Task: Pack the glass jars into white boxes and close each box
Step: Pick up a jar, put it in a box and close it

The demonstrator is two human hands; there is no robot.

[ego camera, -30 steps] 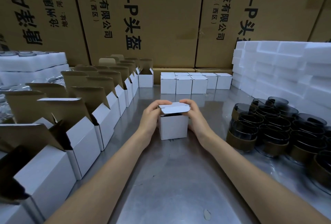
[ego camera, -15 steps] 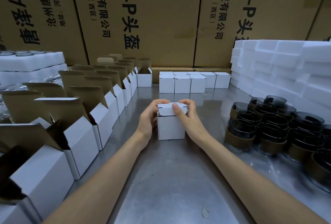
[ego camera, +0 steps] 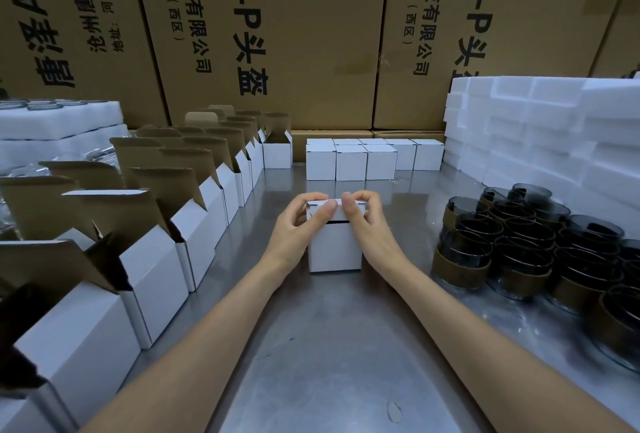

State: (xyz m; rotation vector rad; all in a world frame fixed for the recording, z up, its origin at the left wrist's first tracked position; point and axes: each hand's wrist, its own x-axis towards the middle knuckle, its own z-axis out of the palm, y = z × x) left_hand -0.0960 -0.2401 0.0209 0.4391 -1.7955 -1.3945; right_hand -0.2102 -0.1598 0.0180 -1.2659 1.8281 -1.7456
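While both hands (ego camera: pixel 298 224) (ego camera: pixel 363 221) pinch white box (ego camera: pixel 334 249) lid, cartons (ego camera: pixel 277 34) read "头盔"

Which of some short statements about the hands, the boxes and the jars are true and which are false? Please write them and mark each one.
1. Both hands, left hand and right hand, hold the white box. True.
2. The box lid is standing fully open. False: it is folded down, with a dark slit left at the front.
3. The glass jars are on the person's left. False: they are on the right.
4. The open boxes stand in a row on the left. True.
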